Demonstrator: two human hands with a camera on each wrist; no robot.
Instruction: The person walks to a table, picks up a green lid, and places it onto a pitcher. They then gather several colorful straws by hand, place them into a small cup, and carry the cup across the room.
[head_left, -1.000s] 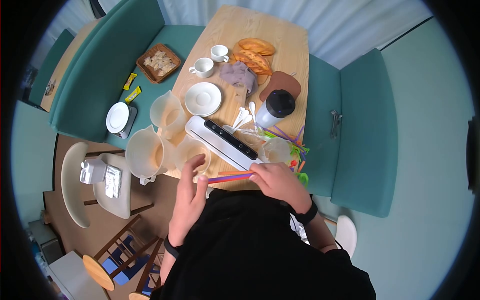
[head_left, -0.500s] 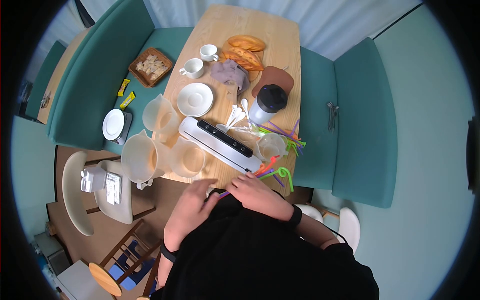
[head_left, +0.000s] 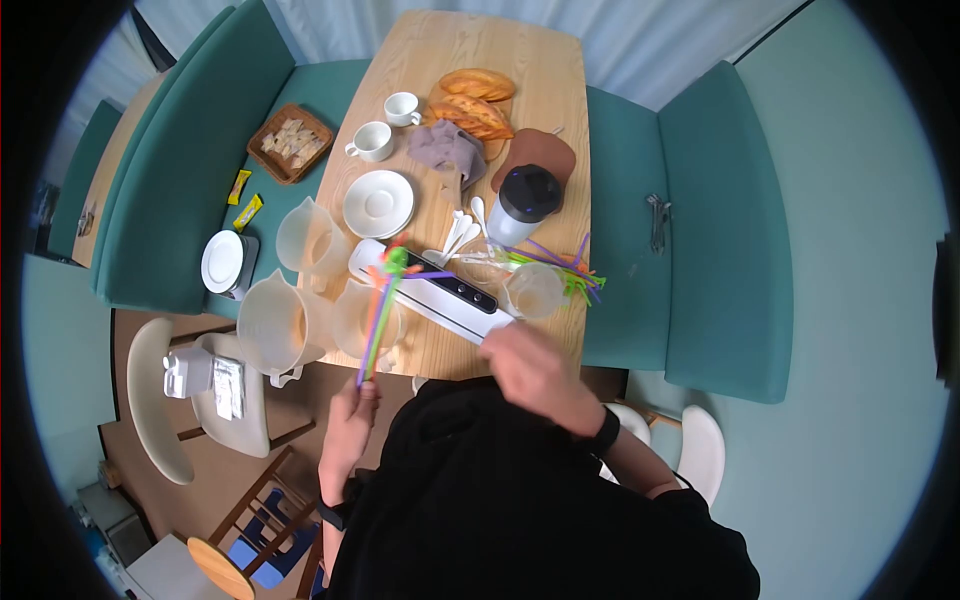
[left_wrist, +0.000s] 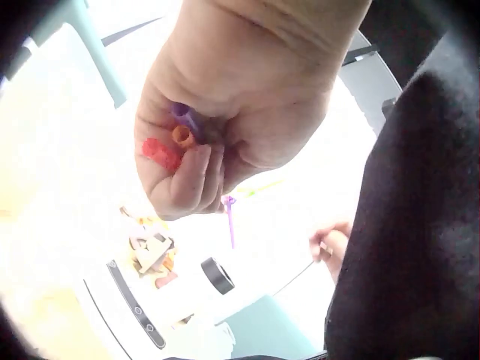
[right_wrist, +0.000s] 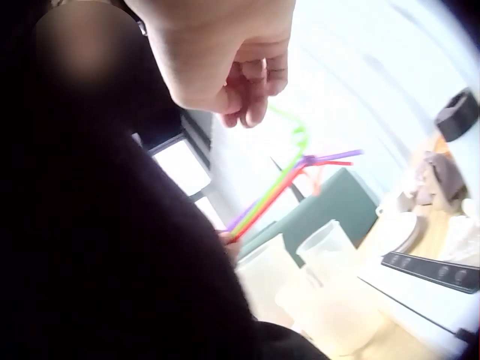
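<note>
My left hand point(head_left: 350, 425) grips a bundle of bendy drinking straws point(head_left: 374, 330) by their lower ends. The bundle stands up from the fist, its green, purple and orange-red bent tops overlapping the long white appliance point(head_left: 440, 307) in the head view. In the left wrist view, the purple, orange and red tube ends point(left_wrist: 163, 154) poke out of the curled fingers. My right hand point(head_left: 540, 375), blurred, is over the table's front edge near the appliance's right end. Its fingers point(right_wrist: 256, 105) are loosely bent and hold nothing; a green straw tip shows behind them.
Clear plastic jugs point(head_left: 275, 325) stand at the table's left front. More straws point(head_left: 580, 280) lie at the right beside a clear cup point(head_left: 533, 291). Behind are white spoons point(head_left: 460, 232), a dark-lidded bottle point(head_left: 525, 205), stacked saucers point(head_left: 379, 204), two cups, a cloth and bread.
The straws, held low between both hands before, now stand upright in the left hand, which has moved apart to the left. The right hand has let go and shifted right.
</note>
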